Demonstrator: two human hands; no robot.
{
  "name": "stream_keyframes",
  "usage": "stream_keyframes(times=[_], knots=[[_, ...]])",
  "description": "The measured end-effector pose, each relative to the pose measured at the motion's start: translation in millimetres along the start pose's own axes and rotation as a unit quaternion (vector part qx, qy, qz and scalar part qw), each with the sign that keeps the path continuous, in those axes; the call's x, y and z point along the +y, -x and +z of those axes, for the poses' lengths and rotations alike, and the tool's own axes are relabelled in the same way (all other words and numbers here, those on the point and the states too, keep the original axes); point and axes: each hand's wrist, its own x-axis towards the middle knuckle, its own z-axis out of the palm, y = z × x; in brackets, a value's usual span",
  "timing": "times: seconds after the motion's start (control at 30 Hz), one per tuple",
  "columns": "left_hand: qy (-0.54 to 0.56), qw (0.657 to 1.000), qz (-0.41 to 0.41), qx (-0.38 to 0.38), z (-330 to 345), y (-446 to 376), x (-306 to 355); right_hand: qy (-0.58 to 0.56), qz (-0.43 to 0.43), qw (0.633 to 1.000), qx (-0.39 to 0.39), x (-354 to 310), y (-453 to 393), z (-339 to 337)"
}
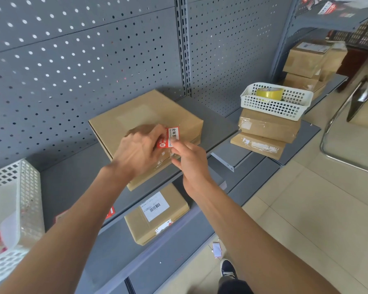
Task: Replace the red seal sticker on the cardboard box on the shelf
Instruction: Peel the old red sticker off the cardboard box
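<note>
A flat brown cardboard box (140,115) lies on the grey shelf (72,179), its near edge overhanging the shelf front. A red and white seal sticker (170,137) sits at the box's near right top edge. My left hand (139,151) rests on the box and pinches the sticker's left side. My right hand (190,161) pinches the sticker's lower right corner between thumb and forefinger. Whether the sticker is stuck flat or lifted off the surface is unclear.
A white mesh basket (276,106) with a yellow tape roll (269,94) tops two stacked boxes (266,132) at right. Another white basket (15,204) stands at the left edge. A labelled box (155,215) lies on the lower shelf. A chair frame (336,132) is at right.
</note>
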Motion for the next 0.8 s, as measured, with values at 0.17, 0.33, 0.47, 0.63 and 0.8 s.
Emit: stream_keyframes(times=[0.17,0.33,0.47,0.63,0.8], knots=[[-0.008,1.000,0.007,0.017,-1,0,3,0.184,-0.155,0.970,-0.026,11,-3,-43],[-0.021,1.000,0.017,0.013,3,-1,-1,0.438,-0.461,0.771,-0.035,-2,-51,-55],[-0.028,0.999,0.020,0.012,6,-1,-3,0.502,-0.516,0.690,-0.078,-8,-82,-47],[-0.037,0.999,0.016,0.027,7,-1,-2,0.463,-0.536,0.698,-0.106,-17,-93,-48],[-0.041,0.999,0.017,0.021,7,-1,-2,0.452,-0.520,0.715,-0.121,-18,-99,-48]])
